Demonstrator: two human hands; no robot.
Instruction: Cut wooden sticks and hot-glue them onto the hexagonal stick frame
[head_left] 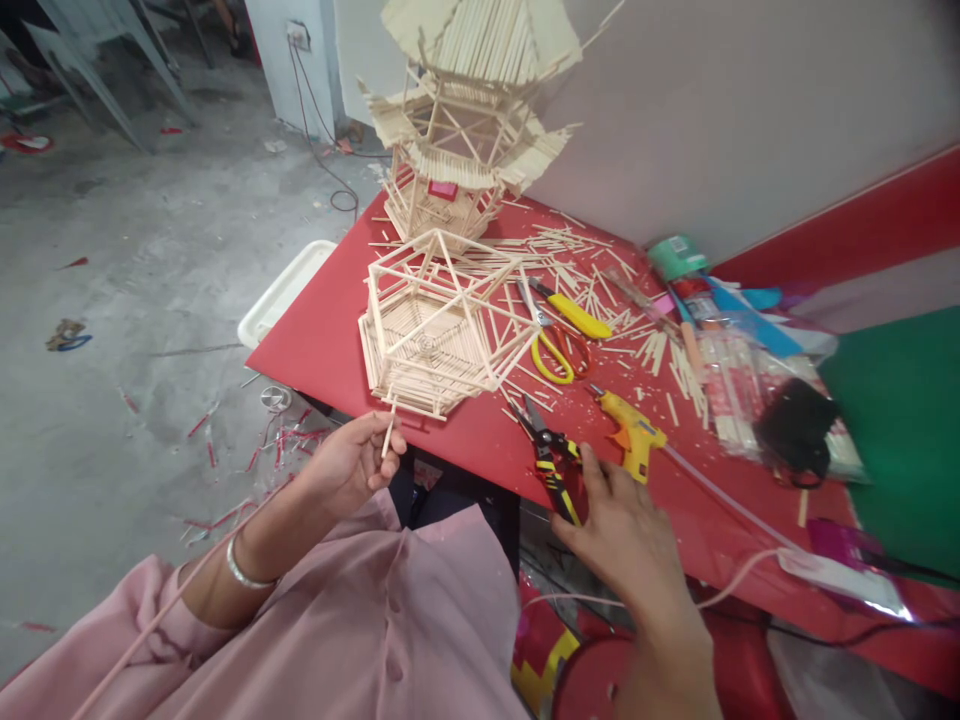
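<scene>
My left hand (364,452), at the front edge of the red table, pinches a short wooden stick (388,430) upright. Just beyond it stands a six-sided frame of thin wooden sticks (427,340) with a layered stick base. My right hand (619,525) is open, its fingers spread over the black-and-yellow cutting pliers (551,450). The fingertips are at the handles, and whether they touch is unclear. Close to that hand lies a yellow glue gun (630,430). Scissors with one yellow and one red handle loop (553,355) and a yellow utility knife (577,315) lie farther in.
A tiered pagoda model of sticks (472,130) stands at the back of the red table (315,340). Loose sticks (570,260) are scattered beside it. Plastic packs of sticks (739,400), a black item (799,430) and a green tape roll (679,257) sit right. A cord crosses my left arm.
</scene>
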